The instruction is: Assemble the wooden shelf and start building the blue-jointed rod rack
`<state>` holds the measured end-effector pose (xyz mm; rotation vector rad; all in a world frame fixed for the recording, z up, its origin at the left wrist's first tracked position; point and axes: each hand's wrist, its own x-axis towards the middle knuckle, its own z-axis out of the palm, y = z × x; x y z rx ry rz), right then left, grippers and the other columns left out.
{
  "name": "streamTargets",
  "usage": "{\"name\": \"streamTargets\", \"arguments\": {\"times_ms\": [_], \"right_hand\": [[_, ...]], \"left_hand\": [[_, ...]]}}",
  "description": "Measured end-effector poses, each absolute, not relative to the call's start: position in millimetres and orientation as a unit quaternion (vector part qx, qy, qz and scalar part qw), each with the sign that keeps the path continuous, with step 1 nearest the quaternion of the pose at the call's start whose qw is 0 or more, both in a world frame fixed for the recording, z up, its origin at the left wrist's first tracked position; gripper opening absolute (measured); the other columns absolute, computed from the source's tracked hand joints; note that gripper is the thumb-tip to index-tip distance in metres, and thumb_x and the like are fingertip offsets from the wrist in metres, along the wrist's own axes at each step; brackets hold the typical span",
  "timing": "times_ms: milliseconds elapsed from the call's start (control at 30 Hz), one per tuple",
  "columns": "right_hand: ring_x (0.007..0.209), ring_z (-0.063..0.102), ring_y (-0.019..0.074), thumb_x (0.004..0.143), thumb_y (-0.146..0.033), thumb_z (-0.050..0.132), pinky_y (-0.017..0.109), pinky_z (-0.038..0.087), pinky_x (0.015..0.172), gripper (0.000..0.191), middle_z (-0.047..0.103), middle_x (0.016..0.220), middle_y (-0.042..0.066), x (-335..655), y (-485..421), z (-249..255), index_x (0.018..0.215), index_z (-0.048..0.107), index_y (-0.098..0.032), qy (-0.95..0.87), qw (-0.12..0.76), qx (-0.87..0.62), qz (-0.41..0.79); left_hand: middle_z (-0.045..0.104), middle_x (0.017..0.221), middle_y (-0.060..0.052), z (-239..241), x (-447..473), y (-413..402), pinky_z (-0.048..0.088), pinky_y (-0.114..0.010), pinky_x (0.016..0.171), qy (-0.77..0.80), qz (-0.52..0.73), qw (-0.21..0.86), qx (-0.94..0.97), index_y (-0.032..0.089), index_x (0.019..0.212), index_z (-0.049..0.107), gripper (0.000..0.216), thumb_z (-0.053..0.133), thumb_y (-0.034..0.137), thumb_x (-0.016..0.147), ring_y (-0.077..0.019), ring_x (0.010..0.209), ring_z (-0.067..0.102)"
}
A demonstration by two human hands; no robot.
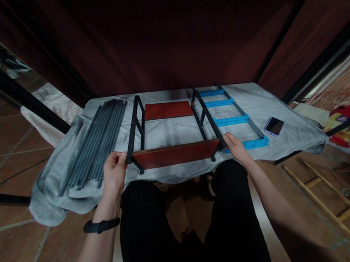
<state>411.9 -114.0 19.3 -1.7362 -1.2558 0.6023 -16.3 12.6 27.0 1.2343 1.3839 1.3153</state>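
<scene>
Pinching the near left end of a black frame (133,126), the fingers of the left hand (113,169) are holding thumb against fingertips, and the fingers of the right hand (235,144) are gripping its near right end. The frame is sitting between both sets of fingers, on the cloth-covered bench (265,94).

Its two black sides are apparently being linked already by a near red panel (177,154), directly between the fingers, and a far red panel (167,110) beyond them, so this piece is looking largely assembled. Loose dark rods (97,143) are lying to the left of and beyond the left fingers, seemingly unused. Beyond the right fingers, blue crosspieces (231,120) are spanning thin rails as a separate piece (whether it is lacking parts, I cannot tell).

The joints at the panel ends are showing too darkly to judge. The fingers are partly covering the corners they are gripping, and the cloth is hiding the bench top beneath everything.
</scene>
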Motion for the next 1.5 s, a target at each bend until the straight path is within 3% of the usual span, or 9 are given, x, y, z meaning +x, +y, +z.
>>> {"name": "streamTargets", "arguments": {"times_ms": [267, 600, 1000, 1267, 1400, 1500], "right_hand": [[0.058, 0.046, 0.0173, 0.085, -0.064, 0.048, 0.032, 0.043, 0.059, 0.04, 0.045, 0.061, -0.002, 415, -105, 27, 0.071, 0.045, -0.026, -0.46, 0.451, -0.678, 0.354], [0.066, 0.052, 0.0194, 0.092, -0.061, 0.043, 0.033, 0.045, 0.065, 0.038, 0.05, 0.065, -0.001, 418, -111, 19, 0.076, 0.048, -0.026, -0.487, 0.436, -0.699, 0.289], [0.05, 0.04, 0.0123, 0.083, -0.055, 0.051, 0.028, 0.037, 0.054, 0.035, 0.042, 0.056, -0.005, 416, -106, 32, 0.068, 0.048, -0.023, -0.449, 0.449, -0.659, 0.402], [0.065, 0.05, 0.0177, 0.092, -0.06, 0.042, 0.031, 0.041, 0.063, 0.04, 0.046, 0.06, -0.003, 417, -110, 25, 0.072, 0.046, -0.025, -0.498, 0.412, -0.718, 0.257], [0.063, 0.05, 0.0177, 0.091, -0.063, 0.041, 0.031, 0.042, 0.062, 0.042, 0.047, 0.06, -0.003, 416, -109, 23, 0.073, 0.047, -0.026, -0.491, 0.43, -0.706, 0.275], [0.056, 0.046, 0.0154, 0.087, -0.065, 0.046, 0.03, 0.041, 0.058, 0.043, 0.046, 0.058, -0.004, 414, -107, 24, 0.071, 0.046, -0.025, -0.469, 0.452, -0.69, 0.315]], "left_hand": [[0.057, 0.074, 0.001, 12, -17, 11, 0.041, -0.023, 0.061, 0.498, 0.572, 0.406, 0.51, 0.021, 0.084, 0.059, 0.023, 0.069, 0.039, 0.075, -0.0118, 0.065, 0.05], [0.042, 0.062, 0.004, 34, -16, 8, 0.031, -0.023, 0.049, 0.554, 0.492, 0.451, 0.497, 0.021, 0.069, 0.048, 0.032, 0.063, 0.045, 0.083, -0.0103, 0.054, 0.037], [0.047, 0.072, 0.001, 14, -24, 13, 0.041, -0.029, 0.061, 0.53, 0.499, 0.308, 0.612, 0.024, 0.08, 0.051, 0.029, 0.057, 0.051, 0.087, -0.0166, 0.066, 0.045], [0.045, 0.066, 0.002, 27, -29, 17, 0.038, -0.028, 0.058, 0.573, 0.411, 0.358, 0.612, 0.022, 0.074, 0.049, 0.038, 0.05, 0.057, 0.089, -0.0154, 0.062, 0.045], [0.05, 0.068, 0.0, 35, -31, 21, 0.038, -0.03, 0.064, 0.588, 0.347, 0.287, 0.672, 0.021, 0.07, 0.051, 0.04, 0.043, 0.053, 0.094, -0.0175, 0.068, 0.048], [0.043, 0.065, 0.002, 35, -31, 20, 0.035, -0.029, 0.064, 0.567, 0.358, 0.265, 0.693, 0.022, 0.069, 0.045, 0.038, 0.041, 0.048, 0.095, -0.0162, 0.066, 0.044]]}}
